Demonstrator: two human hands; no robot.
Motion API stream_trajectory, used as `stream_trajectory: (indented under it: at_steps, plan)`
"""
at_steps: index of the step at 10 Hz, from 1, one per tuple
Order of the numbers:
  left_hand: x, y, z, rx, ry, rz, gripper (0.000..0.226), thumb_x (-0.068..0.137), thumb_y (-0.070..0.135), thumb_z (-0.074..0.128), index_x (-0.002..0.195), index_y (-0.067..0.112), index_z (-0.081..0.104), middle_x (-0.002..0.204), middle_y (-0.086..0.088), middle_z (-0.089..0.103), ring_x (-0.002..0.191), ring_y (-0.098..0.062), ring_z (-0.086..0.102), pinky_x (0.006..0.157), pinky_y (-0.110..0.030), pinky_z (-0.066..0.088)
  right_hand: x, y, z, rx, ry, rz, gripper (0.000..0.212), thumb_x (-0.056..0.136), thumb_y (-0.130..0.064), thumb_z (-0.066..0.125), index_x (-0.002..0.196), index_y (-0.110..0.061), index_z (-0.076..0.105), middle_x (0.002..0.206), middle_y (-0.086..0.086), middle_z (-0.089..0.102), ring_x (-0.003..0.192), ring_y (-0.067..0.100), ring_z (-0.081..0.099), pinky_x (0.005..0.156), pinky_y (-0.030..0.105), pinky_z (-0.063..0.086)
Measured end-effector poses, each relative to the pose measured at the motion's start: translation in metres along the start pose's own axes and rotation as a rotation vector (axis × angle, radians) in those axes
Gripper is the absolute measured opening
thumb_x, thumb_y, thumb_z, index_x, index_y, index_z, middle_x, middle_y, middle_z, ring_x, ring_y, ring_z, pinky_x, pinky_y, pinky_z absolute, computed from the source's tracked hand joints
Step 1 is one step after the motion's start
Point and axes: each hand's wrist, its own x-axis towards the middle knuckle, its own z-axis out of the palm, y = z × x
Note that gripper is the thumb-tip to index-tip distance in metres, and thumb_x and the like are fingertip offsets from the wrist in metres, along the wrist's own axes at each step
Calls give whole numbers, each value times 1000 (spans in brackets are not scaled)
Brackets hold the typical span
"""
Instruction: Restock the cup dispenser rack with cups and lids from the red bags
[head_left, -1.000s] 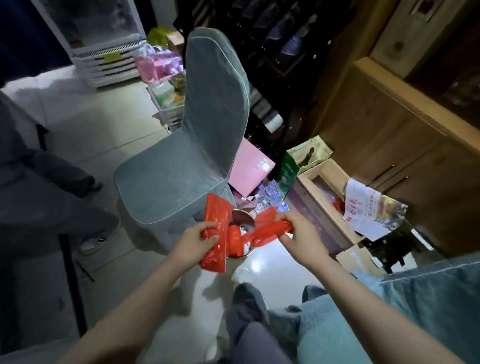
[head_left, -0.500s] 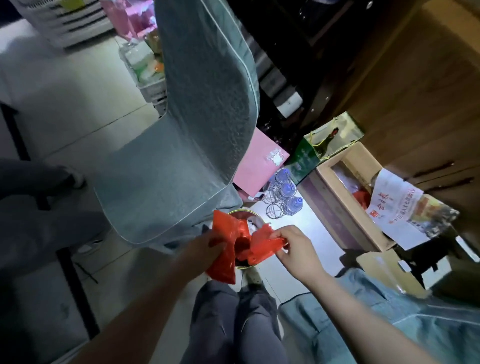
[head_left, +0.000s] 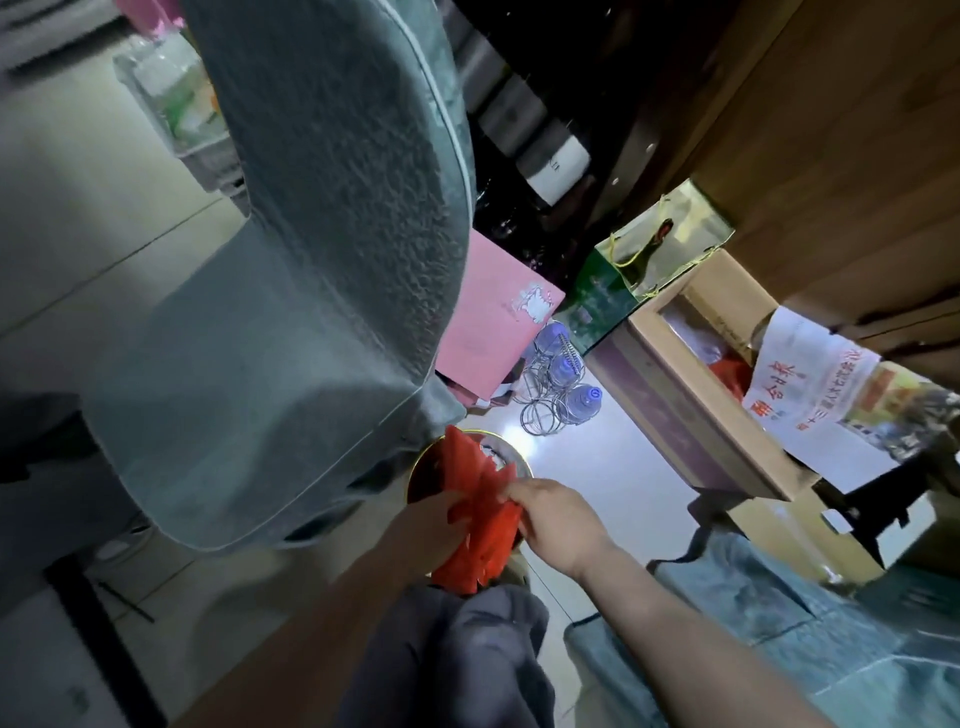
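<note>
A crumpled red bag (head_left: 480, 512) is held low over the floor between both my hands. My left hand (head_left: 428, 530) grips its left side and my right hand (head_left: 556, 519) pinches its right edge. Under the bag sits a round gold-rimmed container (head_left: 511, 452), mostly hidden by the plastic. A wire cup dispenser rack (head_left: 545, 395) stands on the floor behind it, with clear lids or bottle tops (head_left: 584, 400) showing among its rings. More red plastic (head_left: 730, 376) lies inside a cardboard box.
A grey-covered chair (head_left: 311, 291) fills the left and centre. A pink bag (head_left: 493, 332) leans behind it. An open cardboard box (head_left: 691, 421) with a printed paper (head_left: 815, 384) lies right, below a wooden cabinet (head_left: 857, 156). A green gift bag (head_left: 660, 239) stands behind. My knees (head_left: 457, 660) are below.
The view has dropped closer to the floor. My hands have come together, bunching the red bag, which was spread wider a second ago.
</note>
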Motion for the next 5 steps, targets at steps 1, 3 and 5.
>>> stream_trajectory:
  at_steps: [1, 3, 5]
  plan:
    - [27, -6, 10, -38, -44, 21, 34, 95, 31, 50, 129, 26, 55, 123, 0, 62, 112, -19, 58, 93, -23, 39, 22, 13, 17, -33, -20, 65, 36, 86, -9, 48, 120, -18, 57, 109, 12, 66, 106, 33, 58, 80, 35, 43]
    - [42, -21, 32, -93, -91, -71, 45, 95, 22, 51, 140, 19, 45, 138, -8, 52, 123, -19, 51, 95, -15, 34, 25, 34, 44, 101, -71, 180, 56, 87, -12, 51, 140, -28, 45, 120, 11, 64, 111, 32, 58, 86, 30, 42]
    - [-7, -8, 27, -144, -79, -148, 49, 95, 26, 51, 142, 14, 42, 128, -10, 60, 115, -21, 57, 92, -24, 39, -10, 20, 27, 235, -3, 245, 51, 89, -20, 58, 139, -24, 48, 127, 8, 63, 113, 31, 58, 93, 33, 45]
